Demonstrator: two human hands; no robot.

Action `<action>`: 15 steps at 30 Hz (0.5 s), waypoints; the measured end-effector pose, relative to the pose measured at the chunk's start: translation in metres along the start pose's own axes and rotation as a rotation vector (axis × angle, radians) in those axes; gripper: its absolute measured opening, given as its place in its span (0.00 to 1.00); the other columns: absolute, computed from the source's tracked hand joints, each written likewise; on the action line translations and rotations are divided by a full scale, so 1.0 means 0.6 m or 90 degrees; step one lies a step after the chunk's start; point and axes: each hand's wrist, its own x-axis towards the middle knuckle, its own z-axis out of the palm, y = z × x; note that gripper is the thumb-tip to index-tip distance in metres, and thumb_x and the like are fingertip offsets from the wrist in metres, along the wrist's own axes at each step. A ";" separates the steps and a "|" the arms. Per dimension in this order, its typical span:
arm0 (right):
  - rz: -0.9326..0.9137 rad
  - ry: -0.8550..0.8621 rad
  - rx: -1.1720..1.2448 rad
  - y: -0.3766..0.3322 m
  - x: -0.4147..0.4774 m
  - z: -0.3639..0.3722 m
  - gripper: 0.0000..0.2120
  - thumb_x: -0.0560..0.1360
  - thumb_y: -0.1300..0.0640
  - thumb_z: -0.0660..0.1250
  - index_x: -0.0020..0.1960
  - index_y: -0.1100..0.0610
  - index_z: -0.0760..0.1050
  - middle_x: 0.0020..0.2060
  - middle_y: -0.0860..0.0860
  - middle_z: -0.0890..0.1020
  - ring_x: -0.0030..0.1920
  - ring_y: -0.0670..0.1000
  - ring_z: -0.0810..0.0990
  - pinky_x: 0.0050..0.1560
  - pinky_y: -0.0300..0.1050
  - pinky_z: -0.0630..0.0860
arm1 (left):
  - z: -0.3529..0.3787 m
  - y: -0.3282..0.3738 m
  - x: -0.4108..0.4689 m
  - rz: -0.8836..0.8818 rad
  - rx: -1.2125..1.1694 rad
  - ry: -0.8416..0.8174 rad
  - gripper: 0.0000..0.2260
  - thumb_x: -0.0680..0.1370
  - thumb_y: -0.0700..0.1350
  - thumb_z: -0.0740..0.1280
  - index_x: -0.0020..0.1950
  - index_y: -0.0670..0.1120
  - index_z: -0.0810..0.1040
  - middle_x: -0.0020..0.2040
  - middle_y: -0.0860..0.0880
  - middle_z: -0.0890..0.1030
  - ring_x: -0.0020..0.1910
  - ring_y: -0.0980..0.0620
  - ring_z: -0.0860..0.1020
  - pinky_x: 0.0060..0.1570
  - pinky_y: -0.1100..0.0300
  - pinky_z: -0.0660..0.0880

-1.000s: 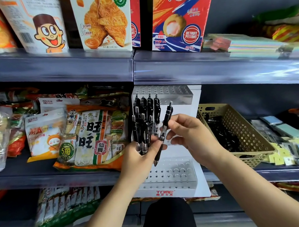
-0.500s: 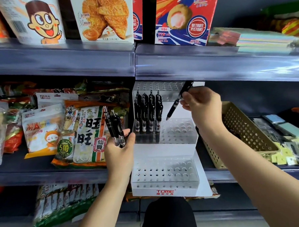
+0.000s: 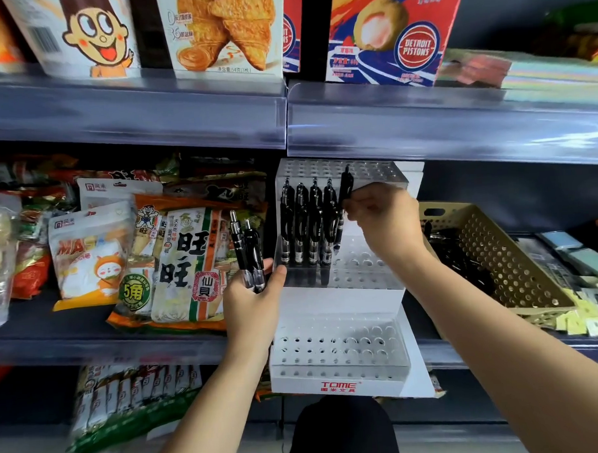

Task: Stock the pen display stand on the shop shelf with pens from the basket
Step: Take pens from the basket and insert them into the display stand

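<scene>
Centre frame, the white pen display stand [image 3: 339,385] holds black pens [image 3: 301,222] in its upper left holes; right grip [image 3: 383,219] pinches another pen [image 3: 346,185] beside them, left grip [image 3: 253,307] clamps two pens [image 3: 249,252]; tan basket [image 3: 518,251], right, holds more

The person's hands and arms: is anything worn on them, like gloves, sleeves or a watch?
Nothing visible. The left hand and right hand are bare, no gloves or rings. Both forearms are uncovered to the frame edge: no sleeve, watch or bracelet.
</scene>
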 end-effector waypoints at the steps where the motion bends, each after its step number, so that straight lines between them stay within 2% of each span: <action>1: 0.003 -0.016 -0.013 0.001 -0.001 0.002 0.03 0.73 0.59 0.69 0.44 0.58 0.81 0.35 0.50 0.81 0.37 0.47 0.78 0.44 0.38 0.74 | 0.000 0.000 0.000 -0.003 -0.001 -0.003 0.05 0.74 0.46 0.71 0.43 0.57 0.78 0.44 0.46 0.82 0.44 0.49 0.77 0.51 0.55 0.74; 4: 0.023 -0.047 -0.039 0.009 -0.006 0.006 0.05 0.73 0.62 0.67 0.46 0.59 0.82 0.37 0.51 0.83 0.40 0.48 0.80 0.47 0.40 0.76 | -0.002 0.000 0.000 -0.012 -0.006 -0.007 0.05 0.74 0.46 0.70 0.41 0.56 0.78 0.38 0.53 0.79 0.42 0.51 0.76 0.48 0.58 0.73; 6: 0.042 -0.049 -0.040 0.014 -0.006 0.007 0.05 0.72 0.59 0.69 0.46 0.58 0.82 0.38 0.52 0.84 0.39 0.48 0.80 0.44 0.40 0.75 | -0.003 0.001 -0.001 -0.015 0.001 -0.008 0.04 0.75 0.47 0.70 0.41 0.55 0.77 0.36 0.54 0.77 0.38 0.52 0.76 0.42 0.60 0.72; 8: 0.050 -0.054 -0.042 0.016 -0.005 0.007 0.04 0.72 0.57 0.70 0.45 0.56 0.82 0.38 0.51 0.84 0.36 0.46 0.78 0.40 0.37 0.72 | -0.005 0.002 -0.001 -0.022 0.006 -0.008 0.04 0.75 0.47 0.70 0.42 0.54 0.77 0.34 0.54 0.76 0.35 0.52 0.75 0.37 0.62 0.70; 11: 0.045 -0.064 -0.056 0.017 -0.003 0.004 0.04 0.72 0.58 0.70 0.46 0.55 0.81 0.39 0.50 0.84 0.38 0.46 0.78 0.39 0.37 0.70 | -0.006 0.009 -0.006 -0.026 0.000 -0.014 0.02 0.75 0.46 0.69 0.45 0.53 0.78 0.31 0.52 0.76 0.30 0.53 0.73 0.33 0.62 0.70; 15: 0.040 -0.051 -0.073 0.016 -0.010 -0.004 0.11 0.70 0.54 0.73 0.51 0.53 0.76 0.36 0.44 0.80 0.40 0.47 0.78 0.36 0.36 0.69 | -0.010 0.031 -0.018 -0.028 -0.062 -0.011 0.05 0.76 0.44 0.68 0.46 0.54 0.79 0.29 0.52 0.73 0.28 0.54 0.70 0.33 0.63 0.70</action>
